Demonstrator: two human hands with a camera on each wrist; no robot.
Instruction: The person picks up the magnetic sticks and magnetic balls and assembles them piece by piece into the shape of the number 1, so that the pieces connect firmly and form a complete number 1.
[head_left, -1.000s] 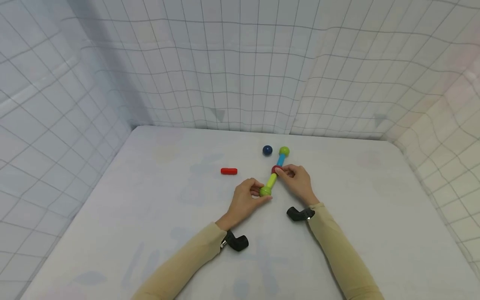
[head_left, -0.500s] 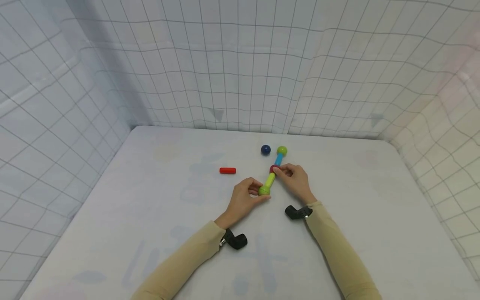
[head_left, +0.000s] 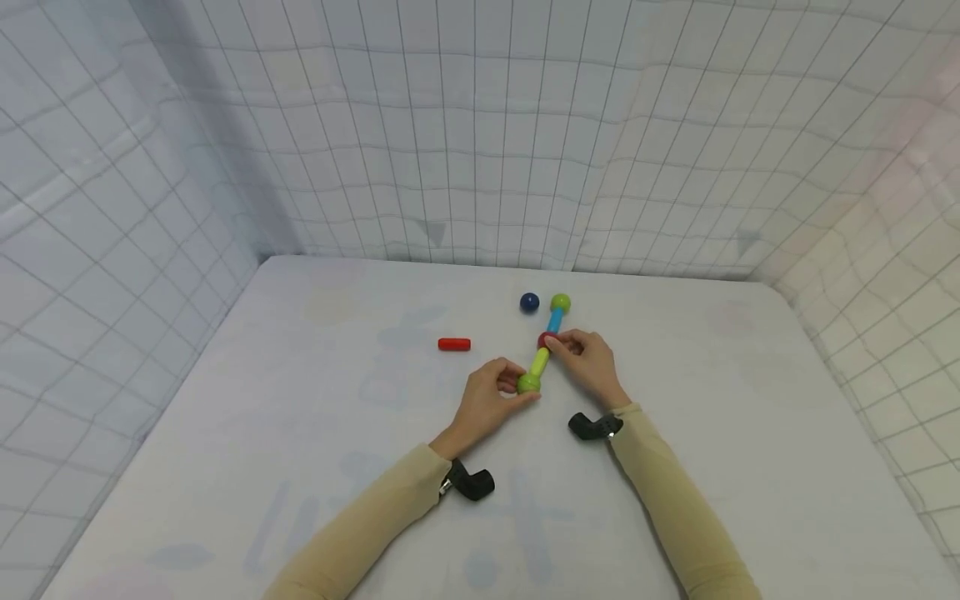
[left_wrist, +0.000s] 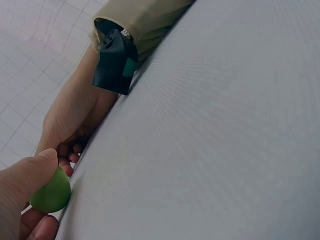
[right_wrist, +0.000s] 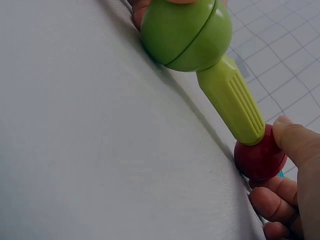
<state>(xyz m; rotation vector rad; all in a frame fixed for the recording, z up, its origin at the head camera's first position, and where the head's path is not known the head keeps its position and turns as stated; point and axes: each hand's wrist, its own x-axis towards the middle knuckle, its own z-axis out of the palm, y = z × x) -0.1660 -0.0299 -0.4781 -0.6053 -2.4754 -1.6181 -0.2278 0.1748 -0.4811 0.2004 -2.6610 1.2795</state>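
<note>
Head view, listed by size. Grid-lined sheeting (head_left: 465, 167), pale, standing at the far, left and right sides. White table (head_left: 300, 417), its far edge meeting the sheeting; both hands lie well apart from its left and right edges. Two tan sleeves (head_left: 367, 521), entering from the near side. Left hand (head_left: 487, 400): thumb and fingers parted by a ball's width, pinching the near green ball (head_left: 528, 384). Right hand (head_left: 592, 364): thumb and fingertips pinching the dark red ball (right_wrist: 259, 155). Ball-and-stick chain, slanting from near left to far right between and beyond the hands: near green ball, yellow-green stick (right_wrist: 232, 102), dark red ball, blue stick (head_left: 555, 320), far green ball (head_left: 560, 303). Two black wrist cameras (head_left: 590, 427), one per wrist. Red stick (head_left: 454, 344), lying crosswise, left of the chain and apart from it. Dark blue ball (head_left: 529, 302), just left of the far green ball, not touching; the table's far edge is near.
</note>
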